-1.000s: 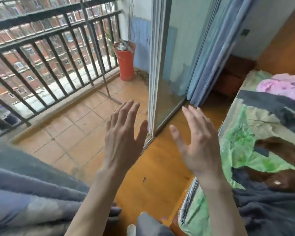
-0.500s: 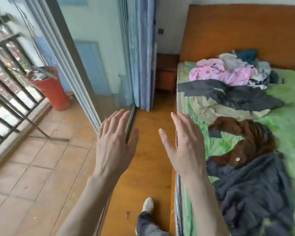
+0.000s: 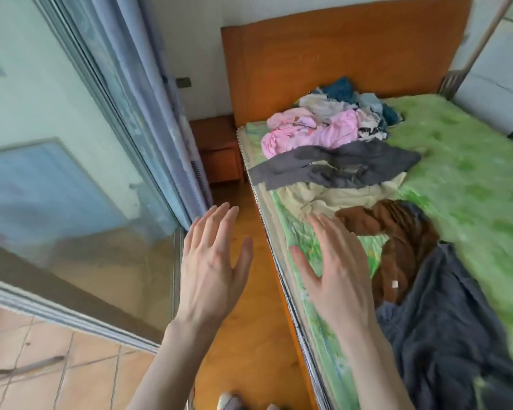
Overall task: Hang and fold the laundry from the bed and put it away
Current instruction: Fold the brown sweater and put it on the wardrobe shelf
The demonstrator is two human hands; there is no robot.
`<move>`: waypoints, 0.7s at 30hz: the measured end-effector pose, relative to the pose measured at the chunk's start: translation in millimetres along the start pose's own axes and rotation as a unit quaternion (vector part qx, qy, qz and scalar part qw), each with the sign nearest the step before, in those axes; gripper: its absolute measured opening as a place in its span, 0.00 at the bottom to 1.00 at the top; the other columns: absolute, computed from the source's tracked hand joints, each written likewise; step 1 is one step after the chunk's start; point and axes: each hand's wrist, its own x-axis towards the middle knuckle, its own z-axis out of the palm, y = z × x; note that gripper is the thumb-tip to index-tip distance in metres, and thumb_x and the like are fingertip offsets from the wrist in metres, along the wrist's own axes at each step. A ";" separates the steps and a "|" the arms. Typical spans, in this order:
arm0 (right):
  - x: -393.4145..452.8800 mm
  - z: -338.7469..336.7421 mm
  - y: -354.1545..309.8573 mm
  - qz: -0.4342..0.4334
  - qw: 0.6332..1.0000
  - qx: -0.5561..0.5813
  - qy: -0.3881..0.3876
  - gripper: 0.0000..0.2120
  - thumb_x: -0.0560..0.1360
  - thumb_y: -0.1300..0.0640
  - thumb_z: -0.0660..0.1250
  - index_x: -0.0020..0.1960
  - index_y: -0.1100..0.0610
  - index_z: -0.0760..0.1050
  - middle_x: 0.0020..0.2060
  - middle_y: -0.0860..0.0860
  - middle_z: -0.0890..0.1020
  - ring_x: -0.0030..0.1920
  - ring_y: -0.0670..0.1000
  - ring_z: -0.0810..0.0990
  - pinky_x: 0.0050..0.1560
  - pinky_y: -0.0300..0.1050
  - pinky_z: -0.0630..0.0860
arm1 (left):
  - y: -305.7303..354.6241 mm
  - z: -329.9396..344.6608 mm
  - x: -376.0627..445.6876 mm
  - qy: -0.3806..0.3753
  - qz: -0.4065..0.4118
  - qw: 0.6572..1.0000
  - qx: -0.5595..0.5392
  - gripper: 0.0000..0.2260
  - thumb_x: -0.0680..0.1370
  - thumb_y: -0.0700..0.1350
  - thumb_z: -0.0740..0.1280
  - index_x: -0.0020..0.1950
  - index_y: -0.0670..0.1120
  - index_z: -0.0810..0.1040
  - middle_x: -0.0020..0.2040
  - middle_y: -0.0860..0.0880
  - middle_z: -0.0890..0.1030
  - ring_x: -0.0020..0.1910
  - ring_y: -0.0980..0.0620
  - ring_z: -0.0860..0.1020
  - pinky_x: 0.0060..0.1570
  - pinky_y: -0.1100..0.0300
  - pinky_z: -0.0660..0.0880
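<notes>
Now both hands are raised with fingers straight and spread, palms away, holding nothing. The left hand [image 3: 211,270] hangs over the wooden floor [image 3: 249,335] in the narrow aisle; the right hand [image 3: 338,273] hangs over the near left edge of the bed [image 3: 471,179], blurred, just short of the clothes.

Laundry lies on the green sheet along the bed's left side. Nearest is a dark blue garment [image 3: 450,329], with a brown garment [image 3: 403,241] partly on top of it, just right of the right hand. Farther along come a cream garment [image 3: 332,196], a grey garment [image 3: 338,167] draped across it, then a pink heap [image 3: 311,131] and a mixed pile [image 3: 359,105] of pale and teal pieces against the headboard [image 3: 338,54].

Left of the aisle stands a sliding glass door [image 3: 71,187] with a blue curtain [image 3: 148,99] behind it, and tiled floor [image 3: 57,374] lies at near left. A nightstand [image 3: 219,149] sits at the far end of the aisle, beside the headboard. A shoe [image 3: 228,402] shows at the bottom edge.
</notes>
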 end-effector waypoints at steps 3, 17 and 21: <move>21.4 12.1 16.1 0.044 0.998 -0.025 0.024 0.31 0.84 0.38 0.59 0.79 0.56 0.68 0.76 0.54 0.73 0.77 0.55 0.69 0.74 0.58 0.69 | -8.7 33.9 34.3 -0.026 0.015 0.999 -0.028 0.21 0.85 0.51 0.63 0.75 0.43 0.73 0.74 0.44 0.75 0.75 0.43 0.71 0.72 0.41 0.69; 144.2 67.9 58.3 0.221 0.964 -0.125 0.086 0.31 0.84 0.37 0.59 0.79 0.56 0.68 0.76 0.54 0.73 0.78 0.55 0.68 0.75 0.59 0.69 | -35.9 179.0 211.2 -0.101 0.196 0.962 -0.164 0.21 0.84 0.51 0.65 0.75 0.43 0.73 0.72 0.46 0.76 0.74 0.43 0.72 0.72 0.43 0.70; 146.1 72.7 76.1 0.278 0.945 -0.150 0.088 0.31 0.84 0.37 0.59 0.78 0.57 0.69 0.76 0.55 0.73 0.78 0.56 0.68 0.74 0.59 0.70 | -18.7 225.3 244.3 -0.141 0.229 0.943 -0.198 0.21 0.85 0.51 0.65 0.75 0.42 0.74 0.72 0.45 0.77 0.73 0.42 0.72 0.71 0.42 0.70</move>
